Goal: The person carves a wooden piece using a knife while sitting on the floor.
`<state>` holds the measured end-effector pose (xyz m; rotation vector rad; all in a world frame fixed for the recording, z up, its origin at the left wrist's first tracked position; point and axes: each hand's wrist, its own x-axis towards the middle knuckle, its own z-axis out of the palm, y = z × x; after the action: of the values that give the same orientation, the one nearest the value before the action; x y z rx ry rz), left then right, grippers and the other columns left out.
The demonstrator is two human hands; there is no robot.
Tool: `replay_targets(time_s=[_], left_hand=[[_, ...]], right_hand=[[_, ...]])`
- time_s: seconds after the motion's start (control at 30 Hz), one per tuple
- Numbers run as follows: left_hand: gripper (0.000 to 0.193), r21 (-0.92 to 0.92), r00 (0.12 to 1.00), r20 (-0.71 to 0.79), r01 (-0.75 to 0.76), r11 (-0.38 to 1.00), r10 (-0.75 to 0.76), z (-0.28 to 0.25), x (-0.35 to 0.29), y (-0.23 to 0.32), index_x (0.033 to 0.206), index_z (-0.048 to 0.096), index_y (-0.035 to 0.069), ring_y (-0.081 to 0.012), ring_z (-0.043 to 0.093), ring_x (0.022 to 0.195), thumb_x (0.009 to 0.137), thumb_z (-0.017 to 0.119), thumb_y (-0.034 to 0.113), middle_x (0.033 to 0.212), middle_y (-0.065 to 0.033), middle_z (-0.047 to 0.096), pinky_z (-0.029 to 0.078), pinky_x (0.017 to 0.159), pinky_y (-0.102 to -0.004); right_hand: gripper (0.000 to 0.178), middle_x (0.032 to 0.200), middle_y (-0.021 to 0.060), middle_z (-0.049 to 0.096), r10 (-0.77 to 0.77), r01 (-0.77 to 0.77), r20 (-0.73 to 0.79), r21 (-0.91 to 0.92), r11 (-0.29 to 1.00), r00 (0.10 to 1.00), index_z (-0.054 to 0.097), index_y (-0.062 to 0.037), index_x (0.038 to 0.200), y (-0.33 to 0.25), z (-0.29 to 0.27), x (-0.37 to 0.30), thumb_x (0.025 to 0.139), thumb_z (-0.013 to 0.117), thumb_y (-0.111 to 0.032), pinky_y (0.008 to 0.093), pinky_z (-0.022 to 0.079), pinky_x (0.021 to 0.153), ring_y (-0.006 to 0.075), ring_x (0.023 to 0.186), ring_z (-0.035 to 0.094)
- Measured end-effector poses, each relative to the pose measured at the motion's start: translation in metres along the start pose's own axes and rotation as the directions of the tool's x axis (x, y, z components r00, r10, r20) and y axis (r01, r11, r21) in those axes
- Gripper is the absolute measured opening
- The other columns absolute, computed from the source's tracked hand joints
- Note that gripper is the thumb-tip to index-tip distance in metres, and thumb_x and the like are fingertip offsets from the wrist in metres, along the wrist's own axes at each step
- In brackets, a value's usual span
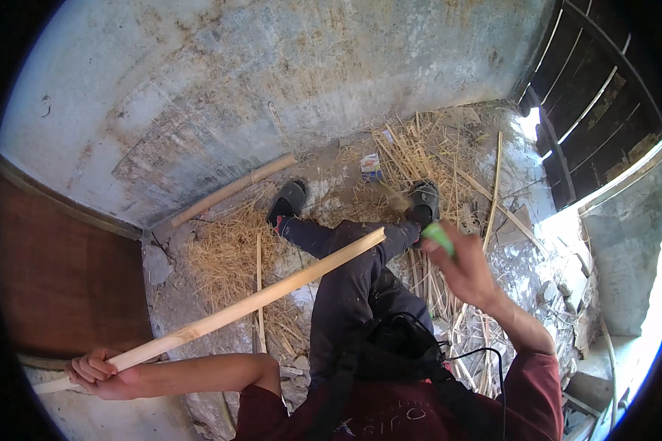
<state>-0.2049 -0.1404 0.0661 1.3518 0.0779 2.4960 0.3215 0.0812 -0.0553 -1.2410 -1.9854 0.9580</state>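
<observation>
The head camera showed the left hand (99, 373) closed around a pale pole (250, 301) near its far left end, a short length sticking out past the fist. The pole slanted up to the right across the person's front, its free end above the trousers (338, 309); whether it touched them could not be told. The low grip probably left most of the length bare and reachable for the other hand. The right hand (463, 264) was wrapped around the green handle of a tool (439, 239), beside and apart from the free end. Both hand and tool were blurred, so the shape of the working part could not be made out. Holding the tool on that side presumably kept it clear of the left fist.

The shoes (288, 200) stood well apart, which likely steadied the person and left room below the pole. A second pole (235, 189) lay along the foot of the wall (272, 81), perhaps there to be out of the way. Shavings (228, 253) lay heaped by the left foot, and thin sticks (397, 158) were strewn beyond the right one.

As for containers, a black bag (390, 345) seemed to sit at the waist with a cable (485, 350) beside it, and a small packet (371, 166) lay by the sticks; the contents of neither were visible.
</observation>
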Motion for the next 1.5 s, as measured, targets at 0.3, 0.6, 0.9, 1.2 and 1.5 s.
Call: replay_targets(time_s=[0.3,0.6,0.9,1.2,1.5], left_hand=[[0.022,-0.013,0.999,-0.029,0.02,1.0,-0.02,0.001,0.001,-0.003,0.092,0.046,0.01,-0.0031,0.018,0.044,0.113,0.043,0.016,0.06,0.0058,0.025,0.017,0.038,-0.0228],[0.021,-0.078,1.0,-0.012,0.023,0.997,-0.024,0.006,0.0,-0.008,0.091,0.047,0.009,-0.004,0.019,0.043,0.111,0.046,0.015,0.061,0.0051,0.027,0.019,0.037,-0.0232],[0.021,-0.066,1.0,-0.025,0.012,0.998,-0.014,0.004,-0.001,-0.016,0.093,0.046,0.01,-0.004,0.018,0.045,0.113,0.042,0.017,0.064,0.0055,0.026,0.017,0.038,-0.0231],[0.022,-0.122,0.998,0.022,0.064,0.99,-0.062,-0.001,-0.006,-0.027,0.093,0.045,0.011,-0.0055,0.02,0.045,0.113,0.045,0.019,0.064,0.0043,0.027,0.019,0.04,-0.0253],[0.023,-0.216,0.974,-0.189,0.082,0.973,-0.124,-0.006,-0.065,-0.093,0.093,0.046,0.01,-0.0064,0.02,0.047,0.113,0.044,0.019,0.066,0.0046,0.026,0.019,0.04,-0.0252]], right_hand=[[0.02,0.068,0.0188,0.064,-0.057,0.061,-0.034,0.143,0.988,0.998,0.059,-0.0033,0.113,-0.027,-0.013,-0.011,0.107,0.062,-0.022,0.0453,0.049,0.053,0.0355,0.061,0.069],[0.022,0.072,0.0061,0.067,0.089,-0.145,0.202,0.28,0.949,0.975,0.061,-0.0048,0.117,-0.024,-0.012,0.007,0.109,0.059,-0.025,0.0414,0.052,0.051,0.0195,0.055,0.066],[0.022,0.082,0.0151,0.067,-0.151,0.141,0.259,0.057,0.988,0.954,0.06,-0.0088,0.125,0.005,0.014,-0.009,0.104,0.062,-0.015,0.0435,0.057,0.067,0.0321,0.069,0.07],[0.021,0.068,0.0108,0.064,-0.083,0.108,0.408,-0.037,0.993,0.909,0.058,-0.0024,0.113,-0.007,0.014,-0.014,0.112,0.052,-0.023,0.0418,0.053,0.057,0.0279,0.055,0.066],[0.018,0.094,0.0201,0.067,-0.298,0.293,-0.183,-0.054,0.955,0.937,0.063,-0.0008,0.107,-0.001,0.011,0.009,0.107,0.06,-0.019,0.0462,0.051,0.077,0.0377,0.09,0.067]])
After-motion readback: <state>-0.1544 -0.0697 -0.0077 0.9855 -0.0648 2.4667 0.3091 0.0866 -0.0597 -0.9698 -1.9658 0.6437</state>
